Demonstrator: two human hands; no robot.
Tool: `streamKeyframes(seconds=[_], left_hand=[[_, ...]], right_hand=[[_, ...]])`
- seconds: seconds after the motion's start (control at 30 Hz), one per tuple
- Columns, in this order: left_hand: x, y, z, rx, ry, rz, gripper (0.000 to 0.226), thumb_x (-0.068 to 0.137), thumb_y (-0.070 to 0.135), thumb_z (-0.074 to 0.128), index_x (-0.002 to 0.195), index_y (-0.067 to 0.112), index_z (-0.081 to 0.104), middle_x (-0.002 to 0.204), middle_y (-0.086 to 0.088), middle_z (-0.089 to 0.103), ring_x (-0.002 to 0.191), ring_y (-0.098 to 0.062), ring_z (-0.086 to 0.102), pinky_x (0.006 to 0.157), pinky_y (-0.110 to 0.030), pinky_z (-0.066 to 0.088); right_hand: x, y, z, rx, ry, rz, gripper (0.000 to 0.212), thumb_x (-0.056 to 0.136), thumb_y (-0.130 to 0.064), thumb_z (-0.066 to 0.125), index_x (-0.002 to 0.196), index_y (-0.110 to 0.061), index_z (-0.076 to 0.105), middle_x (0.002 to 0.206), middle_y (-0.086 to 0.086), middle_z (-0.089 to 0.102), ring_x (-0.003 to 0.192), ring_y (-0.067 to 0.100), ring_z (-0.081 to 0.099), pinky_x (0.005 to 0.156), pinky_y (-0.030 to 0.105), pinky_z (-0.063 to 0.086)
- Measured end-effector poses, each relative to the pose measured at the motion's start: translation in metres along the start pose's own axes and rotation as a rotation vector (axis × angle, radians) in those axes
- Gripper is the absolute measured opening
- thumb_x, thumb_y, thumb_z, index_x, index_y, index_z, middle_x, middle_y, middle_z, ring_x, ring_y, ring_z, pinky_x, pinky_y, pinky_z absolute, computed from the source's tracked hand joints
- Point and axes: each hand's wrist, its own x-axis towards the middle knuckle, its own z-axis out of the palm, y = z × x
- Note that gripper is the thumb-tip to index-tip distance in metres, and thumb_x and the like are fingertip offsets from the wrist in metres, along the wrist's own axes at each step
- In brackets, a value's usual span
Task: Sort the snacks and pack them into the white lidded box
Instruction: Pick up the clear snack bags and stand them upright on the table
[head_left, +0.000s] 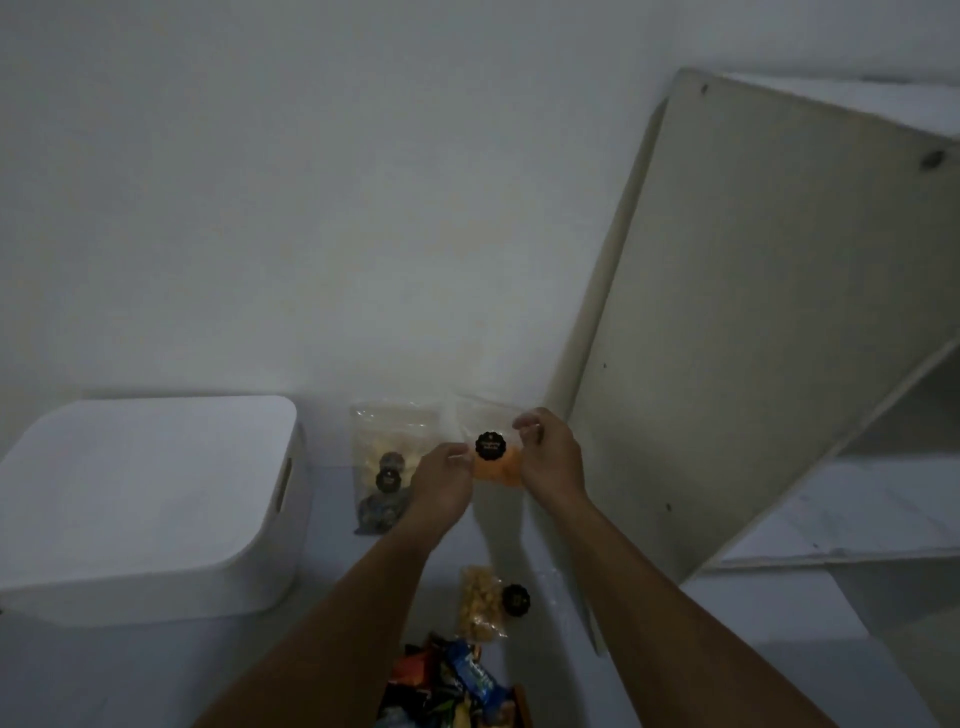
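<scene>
A clear snack bag with orange pieces and a round black label (493, 460) stands against the wall. My left hand (444, 483) pinches its left edge and my right hand (548, 457) pinches its upper right edge. Left of it, clear bags with pale and dark snacks (384, 462) lean on the wall. A bag of pale nuts with a black label (485, 603) lies nearer to me. A pile of coloured wrapped snacks (452, 686) sits at the bottom edge. The white lidded box (150, 499) stands at the left with its lid on.
A beige shelf unit (753, 322) leans at the right, its side panel close to my right hand. A white wall (311, 208) rises just behind the bags. The surface is a white tabletop (156, 670).
</scene>
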Motion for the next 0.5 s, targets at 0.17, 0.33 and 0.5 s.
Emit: streamKeyframes(seconds=[0.17,0.33,0.5], left_hand=[[0.031,-0.037,0.028,0.039,0.016,-0.037,0.016,0.099,0.022,0.045,0.099,0.023,0.061,0.103,-0.009,0.063,0.099,-0.033,0.061,0.091,-0.046,0.053],[0.059,-0.06,0.043,0.104,-0.008,-0.058,0.035,0.094,0.003,0.041,0.063,0.019,0.048,0.068,-0.002,0.05,0.067,-0.02,0.049,0.066,-0.033,0.038],[0.074,-0.07,0.048,0.095,-0.029,-0.065,0.025,0.098,0.005,0.039,0.094,0.01,0.063,0.096,-0.013,0.063,0.095,-0.028,0.056,0.073,-0.029,0.044]], right_hand=[[0.025,0.034,0.038,-0.029,0.027,0.151,0.023,0.097,-0.004,0.04,0.104,-0.009,0.061,0.091,0.0,0.06,0.087,0.02,0.058,0.067,0.022,0.036],[0.043,0.062,0.064,-0.071,-0.001,0.23,0.02,0.095,-0.004,0.044,0.107,-0.005,0.061,0.098,0.005,0.062,0.089,0.02,0.058,0.066,0.019,0.034],[0.051,0.074,0.076,-0.073,-0.039,0.328,0.041,0.094,0.0,0.045,0.133,-0.007,0.054,0.121,0.011,0.064,0.112,0.025,0.061,0.078,0.016,0.036]])
